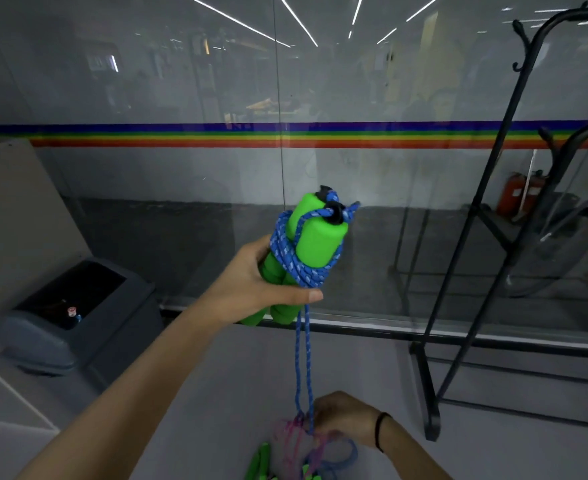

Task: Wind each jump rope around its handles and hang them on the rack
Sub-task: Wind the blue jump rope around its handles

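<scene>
My left hand (pixel 254 285) grips a pair of green foam handles (pixel 316 237) held upright side by side. A blue rope (pixel 292 258) is wound several turns around them. Two blue strands (pixel 303 362) hang straight down from the bundle to my right hand (pixel 341 417), which pinches them low in the view. Under that hand lies a blurred pile of other ropes (pixel 306 452), pink and blue with green handles. The black metal rack (pixel 486 188) stands at the right, its hooks bare at the top.
A glass wall with a rainbow stripe (pixel 285 135) runs across in front of me. A grey bin (pixel 74 317) sits at the lower left. The rack's base bars (pixel 427 393) rest on the floor at the right. A red canister (pixel 517 195) stands behind the glass.
</scene>
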